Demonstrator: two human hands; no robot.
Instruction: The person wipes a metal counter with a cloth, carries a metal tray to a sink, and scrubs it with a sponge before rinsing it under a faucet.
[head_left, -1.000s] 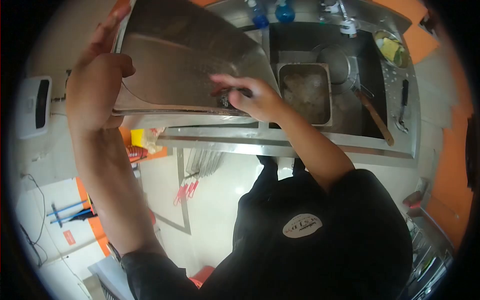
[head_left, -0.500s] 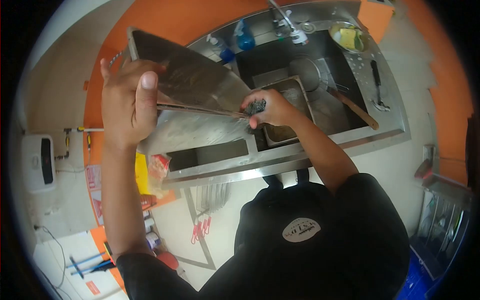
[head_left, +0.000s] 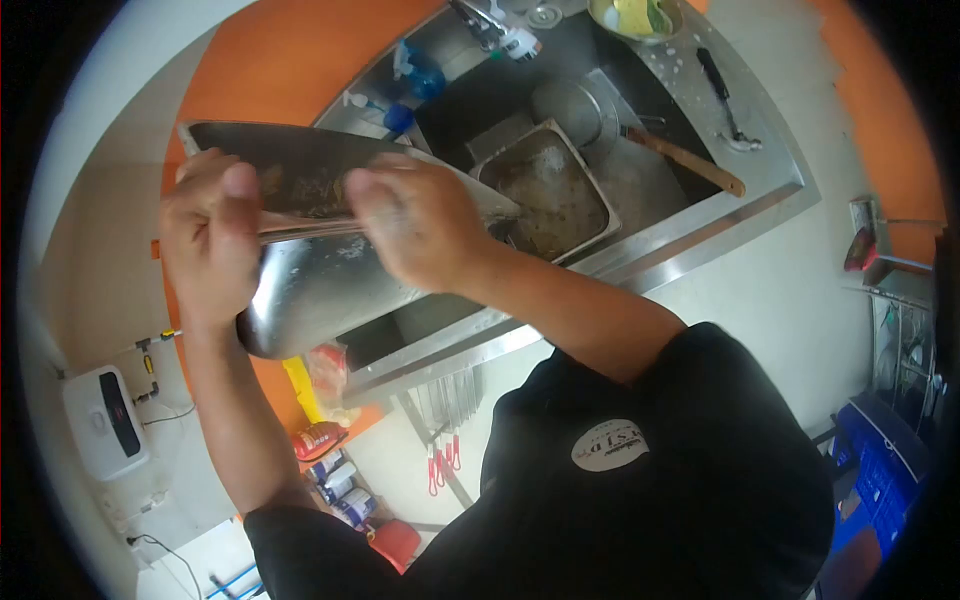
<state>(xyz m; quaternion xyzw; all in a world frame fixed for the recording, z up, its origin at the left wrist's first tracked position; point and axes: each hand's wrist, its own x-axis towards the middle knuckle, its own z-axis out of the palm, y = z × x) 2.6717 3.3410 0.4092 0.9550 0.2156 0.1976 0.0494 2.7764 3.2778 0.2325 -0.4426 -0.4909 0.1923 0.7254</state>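
Note:
A large steel pan [head_left: 340, 290] is held tilted over the left side of the sink, its rim edge toward me. My left hand [head_left: 210, 235] is closed around the rim at its left end, thumb up. My right hand [head_left: 425, 225], blurred by motion, is closed over the same rim near its middle. The dark steel wool scourer seen in it a moment ago is now hidden by the fingers. Past my right wrist, a second rectangular metal pan [head_left: 604, 205] rests in the sink [head_left: 660, 90] with murky water inside.
A round strainer [head_left: 570, 112] and a wooden handle [head_left: 690, 163] lie in the sink's right part. Behind stand the faucet [head_left: 515, 42] and blue spray bottles [head_left: 425, 78]. At right are a bowl [head_left: 645, 38] with a sponge and a black-handled tool [head_left: 715, 80].
My right hand has slid left along the rim, closer to my left hand. The held pan has lowered and tipped, and my view has turned.

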